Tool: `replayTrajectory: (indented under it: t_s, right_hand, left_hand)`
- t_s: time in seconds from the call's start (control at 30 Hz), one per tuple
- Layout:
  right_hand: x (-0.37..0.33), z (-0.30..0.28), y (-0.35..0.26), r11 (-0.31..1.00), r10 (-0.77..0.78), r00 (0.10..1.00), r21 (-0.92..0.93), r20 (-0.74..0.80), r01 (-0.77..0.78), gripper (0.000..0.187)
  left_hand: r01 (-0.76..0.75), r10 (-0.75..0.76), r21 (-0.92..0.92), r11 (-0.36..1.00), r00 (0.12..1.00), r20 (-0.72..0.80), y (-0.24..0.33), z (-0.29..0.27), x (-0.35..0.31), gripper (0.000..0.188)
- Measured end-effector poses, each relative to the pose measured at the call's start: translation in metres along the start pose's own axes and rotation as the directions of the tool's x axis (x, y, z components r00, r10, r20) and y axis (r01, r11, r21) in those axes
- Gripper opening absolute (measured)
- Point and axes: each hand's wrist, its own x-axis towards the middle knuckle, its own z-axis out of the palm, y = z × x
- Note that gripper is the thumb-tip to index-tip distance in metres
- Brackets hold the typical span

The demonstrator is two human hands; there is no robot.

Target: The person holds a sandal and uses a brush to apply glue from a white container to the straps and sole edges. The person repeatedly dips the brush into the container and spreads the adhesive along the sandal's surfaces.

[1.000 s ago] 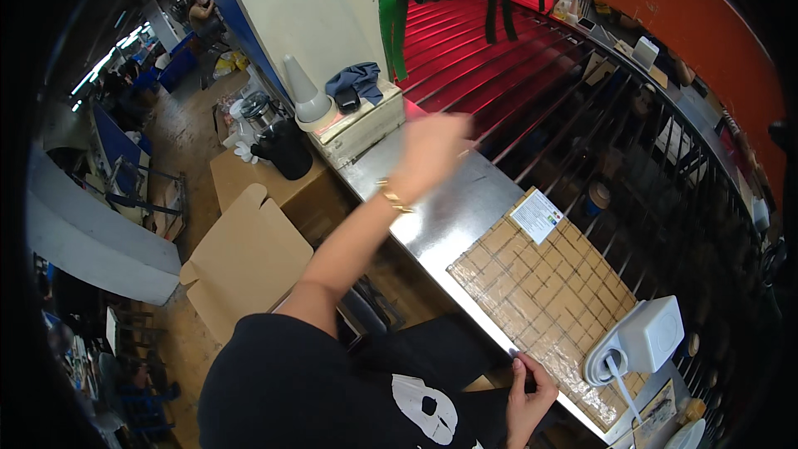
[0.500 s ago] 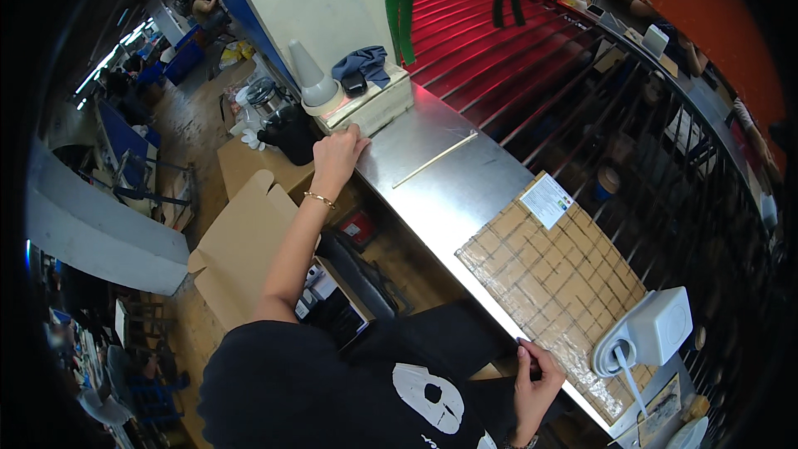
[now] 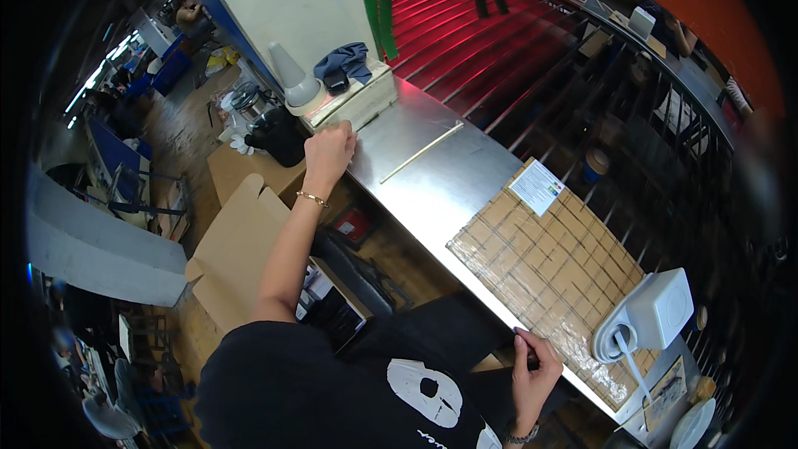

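Two hands at the near edge of the worktop [image 3: 440,191]. Left hand [image 3: 328,154]: fingers curled; cannot tell if grip holds anything. Thin pale stick [image 3: 421,152] lies on worktop, right of it. Right hand [image 3: 536,370]: fingers bent beside gridded cardboard sheet [image 3: 544,270]; grip contents unclear.

Printed text: nothing legible on my feed

White sheet [image 3: 536,188] on the gridded cardboard [image 3: 532,270]: printed lines too small for me to read, small coloured marks too. Black shirt [image 3: 283,378]: white lettering [image 3: 432,439] under a white print [image 3: 407,391]; can't make it out.
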Motion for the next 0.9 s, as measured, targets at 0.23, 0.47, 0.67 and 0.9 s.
replayTrajectory:
  t_s: [0.23, 0.47, 0.67, 0.9]
  right_hand:
    - [-0.001, 0.0, 0.002, 1.0, 0.004, 1.0, 0.002, -0.022, -0.004, 0.013]
    - [-0.003, -0.003, 0.006, 1.0, -0.029, 1.0, 0.01, 0.005, 0.029, 0.012]
    - [-0.008, 0.002, 0.004, 0.999, -0.043, 0.999, 0.013, -0.006, 0.043, 0.011]
    - [-0.005, 0.002, 0.023, 0.971, -0.225, 0.971, 0.068, -0.083, 0.23, 0.014]
  left_hand:
    - [0.205, -0.033, -0.436, 0.876, 0.929, 0.37, 0.09, -0.038, 0.009, 0.038]
    - [0.192, 0.015, -0.57, 0.799, 0.941, 0.338, 0.116, -0.013, -0.007, 0.036]
    - [-0.267, 0.278, 0.089, 0.96, 0.949, -0.148, 0.109, -0.017, 0.001, 0.046]
    - [-0.357, 0.389, 0.337, 0.871, 0.921, -0.031, 0.011, 0.02, 0.048, 0.067]
